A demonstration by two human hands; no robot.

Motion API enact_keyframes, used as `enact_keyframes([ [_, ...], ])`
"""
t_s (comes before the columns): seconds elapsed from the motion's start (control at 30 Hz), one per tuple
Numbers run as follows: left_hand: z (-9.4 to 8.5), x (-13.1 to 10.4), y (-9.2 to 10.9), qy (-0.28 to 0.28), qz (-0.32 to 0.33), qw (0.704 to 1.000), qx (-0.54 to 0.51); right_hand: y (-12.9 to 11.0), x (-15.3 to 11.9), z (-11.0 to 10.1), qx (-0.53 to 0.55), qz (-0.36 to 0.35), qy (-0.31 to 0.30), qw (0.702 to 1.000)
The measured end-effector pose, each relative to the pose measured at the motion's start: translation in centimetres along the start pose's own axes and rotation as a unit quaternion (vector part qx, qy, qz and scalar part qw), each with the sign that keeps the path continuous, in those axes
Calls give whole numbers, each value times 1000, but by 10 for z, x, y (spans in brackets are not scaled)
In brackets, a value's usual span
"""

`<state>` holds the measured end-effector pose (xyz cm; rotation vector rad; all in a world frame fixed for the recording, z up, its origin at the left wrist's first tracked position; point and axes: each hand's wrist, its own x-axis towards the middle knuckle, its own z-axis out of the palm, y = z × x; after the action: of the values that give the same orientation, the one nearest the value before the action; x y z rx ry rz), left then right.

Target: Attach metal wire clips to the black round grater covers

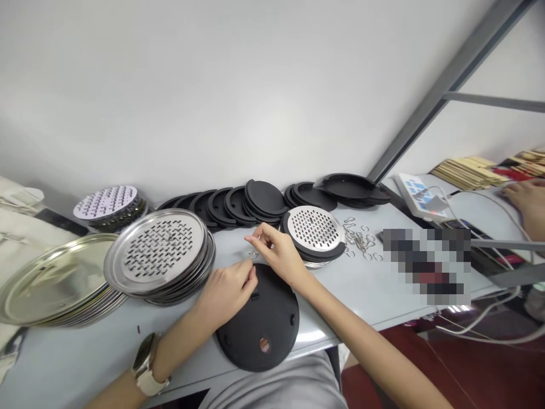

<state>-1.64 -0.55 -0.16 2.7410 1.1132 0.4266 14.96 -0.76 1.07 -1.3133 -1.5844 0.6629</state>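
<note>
A black round disc [272, 309] with small raised lugs and one round hole lies at the table's front edge, before my body. Over its far rim my two hands come together. My left hand [227, 289], a watch on its wrist, is closed with curled fingers. My right hand [276, 250] pinches thumb to forefinger just beyond. Between the fingertips shows a small metal ring [253, 255], partly hidden; both hands seem to grip it. To the right, a perforated metal plate [314, 227] sits in a black holder, beside loose metal rings and clips [361, 240].
At left stand stacks of perforated metal plates [162, 250], golden round trays [55, 278] and a smaller perforated stack [106, 203]. Black discs [219, 205] lean along the wall. At right are a power strip [421, 196], cables, a grey frame post [443, 85] and another person's hand [528, 201].
</note>
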Motion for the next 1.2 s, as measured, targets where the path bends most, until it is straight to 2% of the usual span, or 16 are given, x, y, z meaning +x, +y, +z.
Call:
enact_keyframes([
  [0.07, -1, 4, -4, -17, 22, 999, 16, 0, -2, 0, 21, 13, -7, 1000],
  [0.17, -7, 10, -9, -50, 100, 993, 35, 0, -7, -1, 39, 26, -3, 999],
  [0.27, -12, 12, -11, -51, 166, 983, 62, 2, -16, -5, 15, 27, 3, 1000],
  [0.33, -12, 9, -11, -15, 203, 976, 82, 5, -23, -8, -14, 26, 9, 1000],
  [0.43, -11, 3, -10, 78, 230, 968, 69, 9, -33, -12, -44, 23, 16, 999],
  [0.53, -9, 0, -9, 128, 150, 979, -46, 11, -43, -13, -48, 4, 7, 999],
  [0.63, -7, 1, -7, 117, 36, 973, -198, 9, -49, -11, -17, -18, -31, 999],
  [0.73, -5, 3, -5, 95, -21, 951, -293, 7, -52, -8, 12, -20, -49, 999],
  [0.83, -5, 3, -3, 87, -35, 938, -335, 7, -53, -9, 7, -24, -37, 999],
  [0.97, -6, 2, -1, 91, -50, 933, -343, 6, -55, -14, -4, -29, -24, 999],
  [1.13, -7, 3, 0, 123, -36, 939, -319, -2, -53, -16, -20, -35, -84, 996],
  [1.2, -7, 3, 1, 119, -22, 938, -324, -5, -49, -15, -26, -31, -77, 996],
])
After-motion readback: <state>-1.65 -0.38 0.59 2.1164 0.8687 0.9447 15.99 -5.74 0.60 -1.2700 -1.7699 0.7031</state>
